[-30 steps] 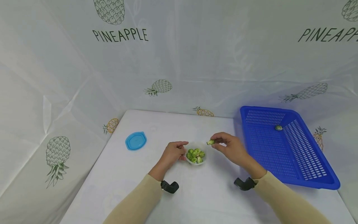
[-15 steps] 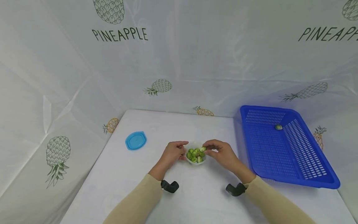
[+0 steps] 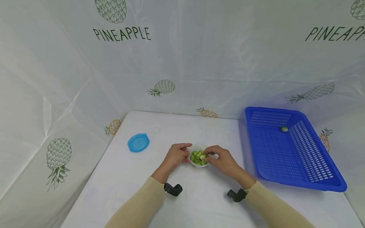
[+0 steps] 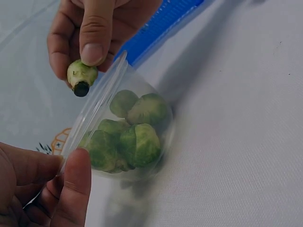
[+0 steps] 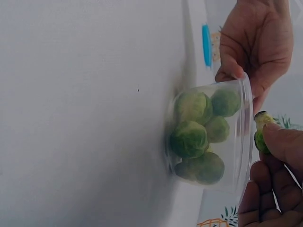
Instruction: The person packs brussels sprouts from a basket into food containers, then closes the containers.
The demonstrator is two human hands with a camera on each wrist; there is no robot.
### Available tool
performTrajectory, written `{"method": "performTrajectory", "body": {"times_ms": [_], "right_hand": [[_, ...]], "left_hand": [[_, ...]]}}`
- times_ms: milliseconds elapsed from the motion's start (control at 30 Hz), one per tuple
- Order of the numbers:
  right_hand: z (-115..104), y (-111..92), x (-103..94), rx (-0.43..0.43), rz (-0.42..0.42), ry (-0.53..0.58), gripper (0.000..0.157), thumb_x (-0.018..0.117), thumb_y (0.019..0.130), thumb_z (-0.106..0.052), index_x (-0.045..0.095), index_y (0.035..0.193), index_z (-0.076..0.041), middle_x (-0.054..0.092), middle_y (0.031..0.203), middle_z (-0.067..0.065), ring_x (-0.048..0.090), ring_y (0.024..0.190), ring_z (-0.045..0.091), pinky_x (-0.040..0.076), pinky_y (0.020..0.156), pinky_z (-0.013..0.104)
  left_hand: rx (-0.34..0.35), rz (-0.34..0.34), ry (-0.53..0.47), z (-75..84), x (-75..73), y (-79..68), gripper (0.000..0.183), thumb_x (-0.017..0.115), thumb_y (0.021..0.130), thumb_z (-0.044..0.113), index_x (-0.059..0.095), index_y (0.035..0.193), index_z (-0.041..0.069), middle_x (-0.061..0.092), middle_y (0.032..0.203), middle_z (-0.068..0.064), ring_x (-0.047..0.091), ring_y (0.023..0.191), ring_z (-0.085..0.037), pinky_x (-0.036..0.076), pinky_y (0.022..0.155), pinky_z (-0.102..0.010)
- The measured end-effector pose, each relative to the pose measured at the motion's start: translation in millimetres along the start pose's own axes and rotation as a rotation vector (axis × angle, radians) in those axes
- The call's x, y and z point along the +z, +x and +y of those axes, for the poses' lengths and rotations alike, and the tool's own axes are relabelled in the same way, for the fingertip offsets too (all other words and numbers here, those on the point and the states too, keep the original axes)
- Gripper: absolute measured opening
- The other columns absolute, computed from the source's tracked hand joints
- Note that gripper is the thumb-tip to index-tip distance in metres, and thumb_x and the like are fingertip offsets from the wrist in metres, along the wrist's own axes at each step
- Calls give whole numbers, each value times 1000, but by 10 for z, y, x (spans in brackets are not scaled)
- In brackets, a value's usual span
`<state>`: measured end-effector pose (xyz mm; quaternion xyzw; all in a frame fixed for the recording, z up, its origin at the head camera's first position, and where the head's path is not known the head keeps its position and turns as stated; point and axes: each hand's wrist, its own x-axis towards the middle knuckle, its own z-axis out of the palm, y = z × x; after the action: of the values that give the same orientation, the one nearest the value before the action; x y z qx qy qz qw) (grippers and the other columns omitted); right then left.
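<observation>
A round clear plastic container [image 5: 235,161] stands on the white table, part-filled with green Brussels sprouts [image 3: 196,157]. My left hand [image 3: 177,153] holds its left side, thumb and fingers at the rim. On the other side, my right hand [image 3: 223,159] pinches one Brussels sprout [image 4: 80,73] between thumb and fingers, its dark cut stem pointing out. In both wrist views this sprout is at the level of the rim, over the container's mouth. Fingers hide part of it in the head view.
A light-blue plastic lid [image 3: 138,142] lies on the table [image 3: 119,186] at the left. To the right stands a large blue slotted basket [image 3: 279,158], one Brussels sprout [image 3: 284,129] in its far part. White pineapple-print sheeting [image 3: 211,57] hangs behind the table.
My right hand has moved left and slightly down with the pinched sprout, from beside the container to over its mouth. The left hand has kept its place at the rim.
</observation>
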<state>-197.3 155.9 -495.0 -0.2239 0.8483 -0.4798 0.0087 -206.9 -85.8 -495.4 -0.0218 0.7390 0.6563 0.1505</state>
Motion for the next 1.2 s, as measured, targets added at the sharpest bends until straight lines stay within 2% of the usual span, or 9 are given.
{"method": "performTrajectory", "body": {"times_ms": [367, 667, 900, 1067, 1200], "right_hand": [[-24, 0, 11, 8, -8, -17, 26, 83, 89, -4, 78, 113, -13, 74, 112, -4, 64, 108, 22, 54, 98, 60], [-8, 6, 4, -28, -34, -36, 27, 82, 89, -3, 78, 115, -12, 74, 114, 0, 64, 109, 23, 54, 96, 59], [-32, 15, -7, -8, -33, -19, 28, 82, 90, -3, 77, 115, -11, 74, 113, -2, 64, 108, 24, 53, 97, 59], [-24, 25, -5, 8, -33, 8, 30, 82, 90, -4, 76, 119, -10, 75, 114, 4, 65, 109, 25, 53, 98, 58], [-17, 28, -13, 18, -30, 36, 30, 81, 92, -6, 74, 121, -8, 74, 117, 7, 64, 109, 32, 52, 97, 58]], "left_hand": [[-6, 2, -1, -8, 4, 11, 43, 58, 100, 0, 67, 142, 6, 56, 96, -6, 62, 74, -14, 64, 66, -25], [-14, -2, -5, -13, -4, 24, 43, 58, 101, 1, 66, 143, 7, 57, 98, -6, 63, 74, -14, 64, 67, -25], [-5, 1, 0, -14, -2, 23, 43, 58, 101, 0, 66, 143, 4, 57, 99, -8, 63, 72, -14, 63, 66, -25], [-18, 8, -5, -9, -1, 20, 42, 58, 101, 1, 66, 143, 6, 56, 99, -7, 64, 71, -13, 63, 66, -24], [-14, 4, -8, -10, -7, 14, 43, 59, 101, 1, 65, 144, 4, 56, 98, -7, 63, 71, -13, 63, 66, -25]]}}
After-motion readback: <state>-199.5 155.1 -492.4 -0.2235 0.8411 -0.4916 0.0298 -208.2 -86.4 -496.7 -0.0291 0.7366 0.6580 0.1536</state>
